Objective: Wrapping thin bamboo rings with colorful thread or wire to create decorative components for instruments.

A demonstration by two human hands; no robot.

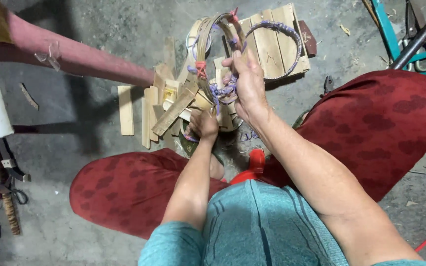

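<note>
bamboo hoop held over a heap of slats

the right hand [246, 81] is closed around a bamboo hoop [207, 54] bound with purple cord [225, 89], holding it upright above the wooden slats [166, 111] on the concrete floor [99, 29]. the left hand [204, 124] pinches the hoop's lower edge, fingers curled. a second corded ring [292, 42] lies on a slatted board [272, 47].

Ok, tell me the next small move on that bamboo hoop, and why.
Probably pull the purple cord snug. The right hand grips the bamboo hoop where the cord bunches loosely, and the left hand pinches its lower end, so the wrap looks unfinished.
</note>
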